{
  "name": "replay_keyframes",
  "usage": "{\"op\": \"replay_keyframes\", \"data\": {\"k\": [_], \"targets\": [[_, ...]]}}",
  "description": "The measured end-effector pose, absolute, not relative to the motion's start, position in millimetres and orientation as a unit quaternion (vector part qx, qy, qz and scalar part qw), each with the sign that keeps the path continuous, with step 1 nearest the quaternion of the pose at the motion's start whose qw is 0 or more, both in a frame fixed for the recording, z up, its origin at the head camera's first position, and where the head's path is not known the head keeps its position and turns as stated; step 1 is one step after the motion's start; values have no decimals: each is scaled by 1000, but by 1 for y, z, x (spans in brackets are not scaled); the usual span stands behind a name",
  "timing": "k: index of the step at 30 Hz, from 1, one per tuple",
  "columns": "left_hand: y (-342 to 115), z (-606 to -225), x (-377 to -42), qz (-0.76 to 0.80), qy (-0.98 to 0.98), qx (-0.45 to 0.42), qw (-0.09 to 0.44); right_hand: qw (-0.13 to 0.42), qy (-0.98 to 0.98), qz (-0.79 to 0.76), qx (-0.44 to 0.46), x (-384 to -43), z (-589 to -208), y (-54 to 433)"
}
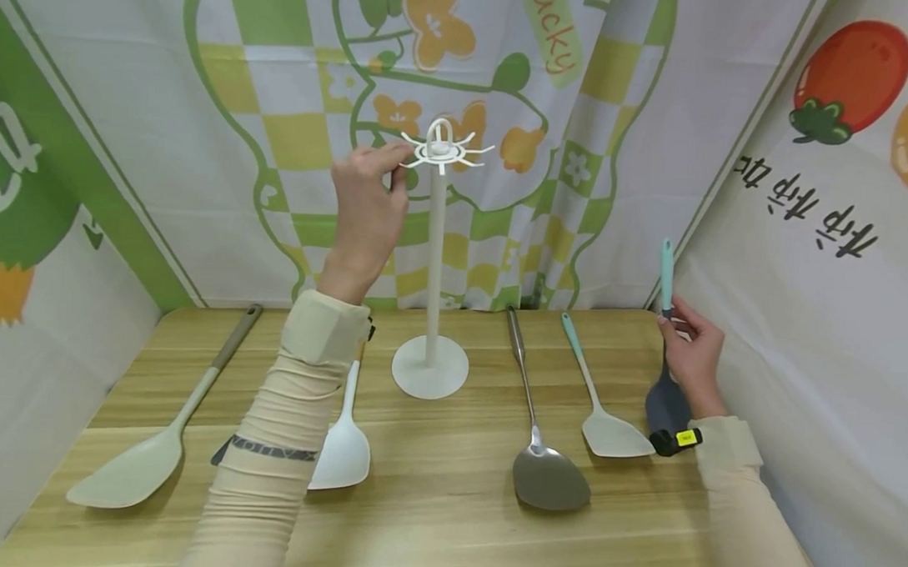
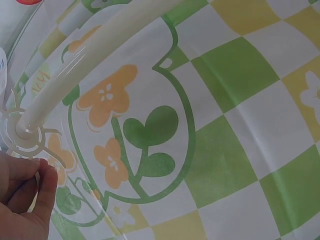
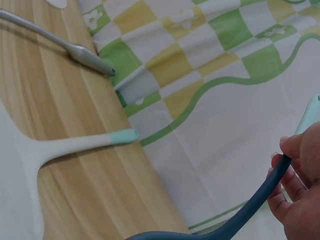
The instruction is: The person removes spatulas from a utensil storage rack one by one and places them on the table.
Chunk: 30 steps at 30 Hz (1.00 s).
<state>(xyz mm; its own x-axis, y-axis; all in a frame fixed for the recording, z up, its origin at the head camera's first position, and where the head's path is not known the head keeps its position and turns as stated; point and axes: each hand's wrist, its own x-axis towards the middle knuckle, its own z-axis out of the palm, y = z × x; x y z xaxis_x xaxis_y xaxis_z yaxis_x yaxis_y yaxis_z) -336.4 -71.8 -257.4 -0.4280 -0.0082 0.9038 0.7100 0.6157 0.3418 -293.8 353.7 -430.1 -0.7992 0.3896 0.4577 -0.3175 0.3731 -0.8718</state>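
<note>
My left hand (image 1: 370, 205) pinches one hook at the left of the white utensil stand (image 1: 435, 258), whose ring of hooks tops a tall post on a round base. In the left wrist view, thumb and fingertips meet right at a hook of the ring (image 2: 31, 145). At the table's right edge, my right hand (image 1: 694, 346) grips a dark blue cooking utensil (image 1: 666, 399) with a turquoise handle end, held upright by its shaft. Its rounded head is partly hidden behind the wrist. The right wrist view shows thumb and fingers around its dark shaft (image 3: 255, 202).
Left of the stand lie a pale green spatula (image 1: 135, 468) and a white spatula (image 1: 346, 455); the left sleeve partly covers the white one. To the right lie a metal turner (image 1: 551, 479) and a white turner (image 1: 614, 435) with a turquoise handle tip. A patterned curtain (image 1: 271, 144) hangs behind the wooden table (image 1: 431, 516).
</note>
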Motion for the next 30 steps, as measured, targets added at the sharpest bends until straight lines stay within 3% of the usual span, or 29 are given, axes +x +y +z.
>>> {"op": "replay_keyframes", "data": {"k": [11, 30], "targets": [[-71, -259, -336, -375, -753, -237, 486, 325, -792, 516, -29, -295, -442, 358], [-71, -259, -337, -370, -754, -237, 487, 270, -828, 482, -94, -318, -491, 388]]}}
